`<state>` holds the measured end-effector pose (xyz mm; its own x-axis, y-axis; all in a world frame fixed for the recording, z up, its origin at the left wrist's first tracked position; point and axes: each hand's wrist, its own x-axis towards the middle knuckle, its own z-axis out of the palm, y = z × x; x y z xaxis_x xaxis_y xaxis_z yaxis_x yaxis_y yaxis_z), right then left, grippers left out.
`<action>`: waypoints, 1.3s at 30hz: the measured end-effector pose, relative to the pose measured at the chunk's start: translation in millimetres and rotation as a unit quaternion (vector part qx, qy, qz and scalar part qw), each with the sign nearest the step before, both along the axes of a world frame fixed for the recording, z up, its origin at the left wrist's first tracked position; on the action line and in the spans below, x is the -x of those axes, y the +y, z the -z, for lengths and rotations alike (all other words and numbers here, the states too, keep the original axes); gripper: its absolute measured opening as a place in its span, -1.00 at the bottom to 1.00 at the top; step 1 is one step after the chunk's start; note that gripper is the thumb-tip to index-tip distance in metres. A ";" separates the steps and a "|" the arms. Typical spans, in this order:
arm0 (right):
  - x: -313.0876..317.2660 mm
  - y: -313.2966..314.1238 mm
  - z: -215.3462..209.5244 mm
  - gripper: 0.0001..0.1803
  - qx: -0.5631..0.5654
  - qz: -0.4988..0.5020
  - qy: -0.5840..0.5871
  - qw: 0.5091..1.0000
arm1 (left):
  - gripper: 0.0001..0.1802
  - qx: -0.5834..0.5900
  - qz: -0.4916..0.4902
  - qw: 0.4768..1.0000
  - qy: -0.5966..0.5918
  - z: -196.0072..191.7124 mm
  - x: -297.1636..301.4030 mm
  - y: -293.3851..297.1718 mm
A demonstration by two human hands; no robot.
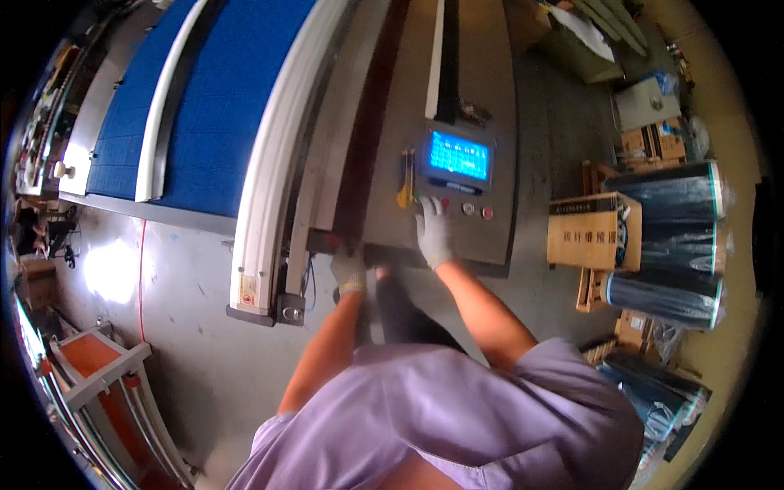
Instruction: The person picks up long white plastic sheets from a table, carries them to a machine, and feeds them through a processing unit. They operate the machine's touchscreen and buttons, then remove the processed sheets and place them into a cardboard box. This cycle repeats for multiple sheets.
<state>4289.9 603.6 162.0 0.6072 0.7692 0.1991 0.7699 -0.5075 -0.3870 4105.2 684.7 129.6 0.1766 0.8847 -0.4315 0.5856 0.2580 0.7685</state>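
Panel [454,175]: fixed to machine top, rigid metal w/ blue screen [458,155]; nothing to lift, takes light fingertip presses only.
Buttons [477,211]: small round row under screen, probably stiff-click.
R hand [433,233]: gloved, fingers extended flat on panel below screen, grasping nothing.
L hand [349,272]: gloved, resting on machine edge; grip can't tell.
Box [594,232]: cardboard, right on floor, contents unclear; dark rolls [678,192] beside it.

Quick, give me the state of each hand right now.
Left hand: gloved, resting on the machine's front edge; grip cannot be told.
Right hand: gloved, open, holding nothing, fingers on the control panel.
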 end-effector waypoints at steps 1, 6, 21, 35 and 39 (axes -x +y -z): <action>0.9 3.4 2.9 -0.56 0.000 0.007 -0.007 1.000 | -0.53 -0.045 -0.010 0.999 -0.015 11.5 4.0 -5.8; 0.0 6.3 15.2 -0.57 0.031 0.010 -0.046 0.998 | -0.57 0.017 -0.040 0.997 -0.060 14.5 3.2 -8.6; 4.1 -30.5 -10.4 -0.38 0.060 0.039 -0.055 0.996 | -0.15 -0.031 0.110 0.992 -0.049 45.2 15.9 -22.6; 2.1 -24.7 -1.9 -0.41 0.019 0.011 -0.092 0.995 | -0.62 0.042 -0.013 0.997 -0.064 -32.0 8.8 -10.3; 6.6 -25.6 -0.9 -0.43 0.053 0.025 -0.070 0.996 | -0.58 0.042 -0.051 0.998 -0.013 -40.0 1.4 -3.8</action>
